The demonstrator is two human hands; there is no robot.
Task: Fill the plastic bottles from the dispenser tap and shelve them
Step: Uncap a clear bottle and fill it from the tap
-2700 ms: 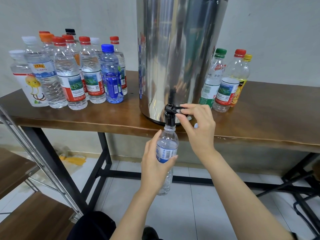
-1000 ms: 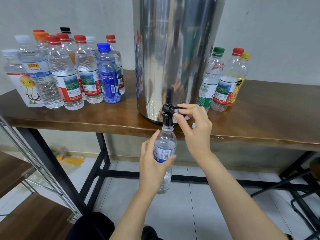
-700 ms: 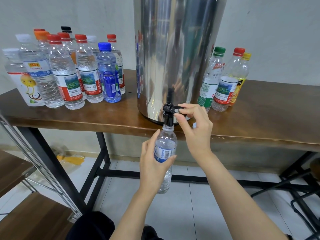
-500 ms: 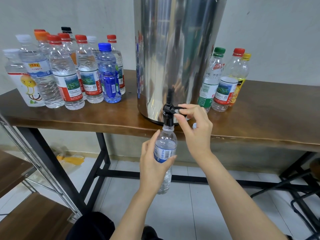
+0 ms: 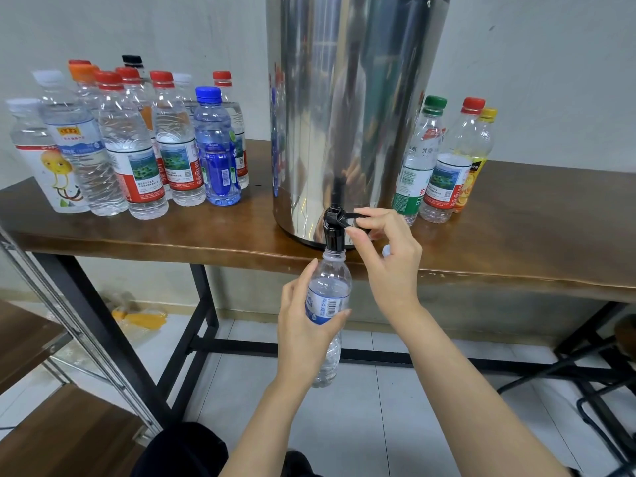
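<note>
Left hand (image 5: 306, 335) wraps the bottle (image 5: 328, 297) at its labelled mid-body, holding the open neck directly under the tap (image 5: 333, 228) below the worktop (image 5: 516, 256) edge. Right hand (image 5: 385, 249) pinches the tap lever. Thin plastic walls likely flex under pressure and weight rises with filling; grip the label band firmly without squeezing.
</note>
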